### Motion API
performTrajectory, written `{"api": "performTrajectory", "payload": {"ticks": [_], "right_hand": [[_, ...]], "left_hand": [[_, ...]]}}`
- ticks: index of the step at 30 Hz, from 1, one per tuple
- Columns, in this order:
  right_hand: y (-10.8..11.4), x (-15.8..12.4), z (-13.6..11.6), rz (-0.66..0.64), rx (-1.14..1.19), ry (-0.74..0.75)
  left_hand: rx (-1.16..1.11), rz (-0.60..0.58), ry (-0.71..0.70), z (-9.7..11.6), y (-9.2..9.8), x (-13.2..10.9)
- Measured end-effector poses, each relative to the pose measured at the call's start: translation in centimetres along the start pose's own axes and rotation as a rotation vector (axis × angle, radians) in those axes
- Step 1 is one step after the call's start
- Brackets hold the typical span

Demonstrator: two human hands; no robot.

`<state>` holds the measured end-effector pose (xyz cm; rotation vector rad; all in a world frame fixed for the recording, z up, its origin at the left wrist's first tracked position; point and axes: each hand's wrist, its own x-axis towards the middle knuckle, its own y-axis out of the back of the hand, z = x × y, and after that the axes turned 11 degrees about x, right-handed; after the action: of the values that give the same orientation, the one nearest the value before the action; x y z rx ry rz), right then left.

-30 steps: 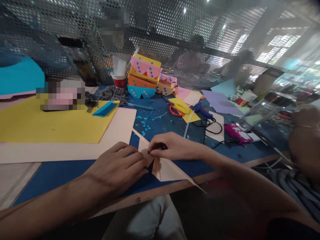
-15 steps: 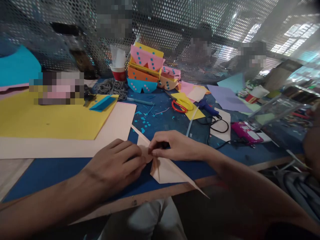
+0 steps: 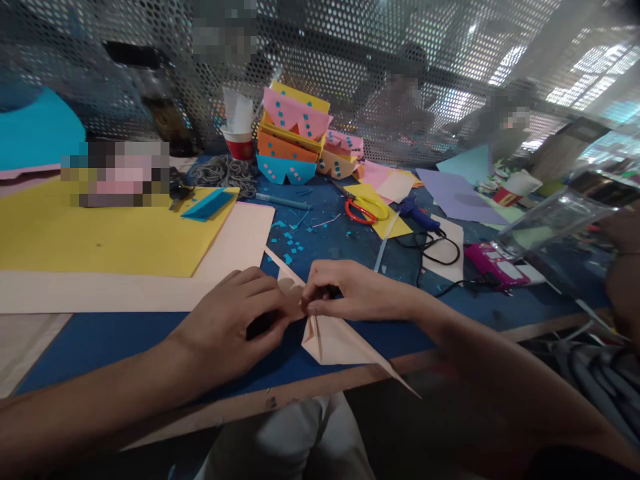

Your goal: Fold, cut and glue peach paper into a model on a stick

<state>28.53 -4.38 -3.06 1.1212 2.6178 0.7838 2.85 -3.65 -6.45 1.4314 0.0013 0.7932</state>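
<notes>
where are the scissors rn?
Head view, right of centre: the scissors lie on a yellow sheet on the blue table, just left of the glue gun, beyond the right hand that pinches the folded paper.

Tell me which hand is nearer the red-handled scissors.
Right. The right hand pinches the peach paper directly on the near side of the scissors; the left hand rests on that paper farther left.
</notes>
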Motion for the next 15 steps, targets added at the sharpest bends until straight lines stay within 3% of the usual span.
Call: {"api": "performTrajectory", "payload": {"ticks": [15], "right_hand": [[-0.17, 0.03, 0.21, -0.003, -0.012, 0.001]], "left_hand": [[-0.045, -0.054, 0.024, -0.09, 0.05, 0.29]]}}
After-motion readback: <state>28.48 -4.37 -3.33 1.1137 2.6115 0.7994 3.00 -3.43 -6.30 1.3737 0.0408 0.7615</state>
